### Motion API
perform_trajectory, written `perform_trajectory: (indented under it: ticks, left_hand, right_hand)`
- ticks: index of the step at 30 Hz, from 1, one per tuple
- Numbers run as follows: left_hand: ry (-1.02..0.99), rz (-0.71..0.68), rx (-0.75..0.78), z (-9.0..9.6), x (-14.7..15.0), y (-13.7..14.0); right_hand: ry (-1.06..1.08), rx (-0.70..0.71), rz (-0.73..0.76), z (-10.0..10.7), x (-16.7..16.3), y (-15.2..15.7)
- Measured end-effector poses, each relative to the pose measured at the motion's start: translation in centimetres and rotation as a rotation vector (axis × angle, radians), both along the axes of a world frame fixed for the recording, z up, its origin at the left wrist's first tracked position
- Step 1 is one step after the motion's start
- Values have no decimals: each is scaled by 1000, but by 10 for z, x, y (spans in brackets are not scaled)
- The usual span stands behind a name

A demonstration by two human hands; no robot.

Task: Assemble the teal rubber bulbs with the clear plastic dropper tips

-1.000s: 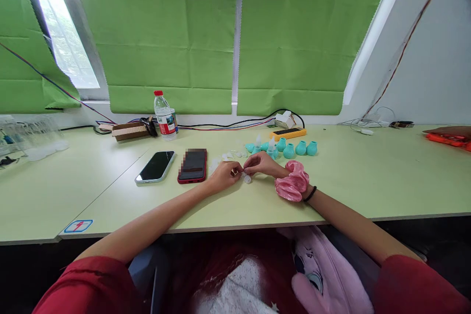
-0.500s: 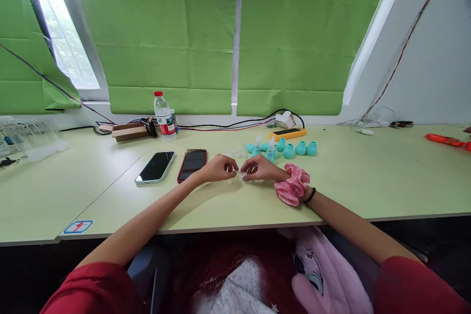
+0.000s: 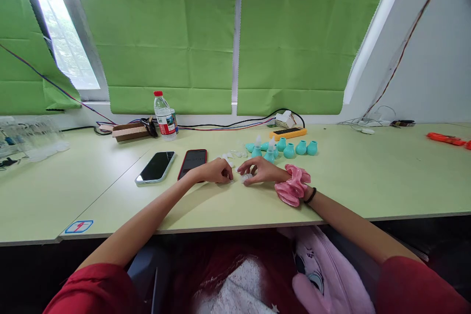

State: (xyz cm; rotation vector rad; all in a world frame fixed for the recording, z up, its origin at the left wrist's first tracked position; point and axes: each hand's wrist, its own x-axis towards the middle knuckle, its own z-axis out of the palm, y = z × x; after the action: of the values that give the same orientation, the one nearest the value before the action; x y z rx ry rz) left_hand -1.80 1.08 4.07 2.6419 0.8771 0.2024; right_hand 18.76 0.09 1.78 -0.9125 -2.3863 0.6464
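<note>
Covering the back: green blinds [image 3: 147,34], hanging down behind the table.
Table: pale green table [image 3: 353,181], work spot is near the middle, by the front edge.
Bottle: clear bottle [image 3: 166,120], red cap, upright near the wall, well apart from both hands.
Right hand [image 3: 260,170]: low over table, pink scrunchie [image 3: 293,185] at wrist; thumb and fingers apart, clear pieces [image 3: 246,177] between them; can't tell if gripped.
Left hand [image 3: 217,170]: fingers curled together, tips down at the table; tiny piece [image 3: 231,181] right at them; can't tell if pinched or only touched.
Phones: white-edged phone [image 3: 155,167] and red-edged phone [image 3: 193,161], both flat, left of the hands; left hand overlaps the red one's near corner in view.
Yellow box: yellow box [image 3: 288,134], black top, behind the pots.
Teal pots: teal pots [image 3: 289,150] in a cluster just past right hand; two have pointed clear tips upright, several show none.
Loose bits: whitish loose bits [image 3: 232,153], scattered beyond the hands.
Clear pieces: step looks like fingertip handling of small parts, each hand busy at its own.
Tiny piece: next move probably calls for a fine, light pinch; easy to lose under the fingers.
</note>
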Motion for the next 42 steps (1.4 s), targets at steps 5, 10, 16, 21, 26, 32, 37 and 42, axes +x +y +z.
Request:
perform_trajectory:
  ticks: [5, 10, 16, 21, 26, 32, 37, 42]
  left_hand:
    - [-12, -14, 23, 1, 1, -3]
    - [-27, -53, 15, 0, 2, -3]
    - [-131, -41, 57, -2, 3, -4]
    - [-280, -26, 112, -3, 6, -7]
    - [-369, -24, 144, -10, 14, -12]
    - [-397, 8, 248, -20, 21, -14]
    - [-405, 7, 257, -20, 22, -14]
    - [-416, 38, 262, -19, 22, -14]
  right_hand:
    - [-47, -7, -4, -1, 2, 2]
    - [-26, -5, 10, -2, 2, 2]
    - [-5, -48, 9, -1, -1, -1]
    - [21, -54, 17, -1, -4, -3]
    - [44, -44, 31, -4, -3, -1]
    - [57, -53, 19, -5, -3, 0]
    - [58, -44, 6, -5, -3, 0]
    - [57, -47, 7, -5, -3, 1]
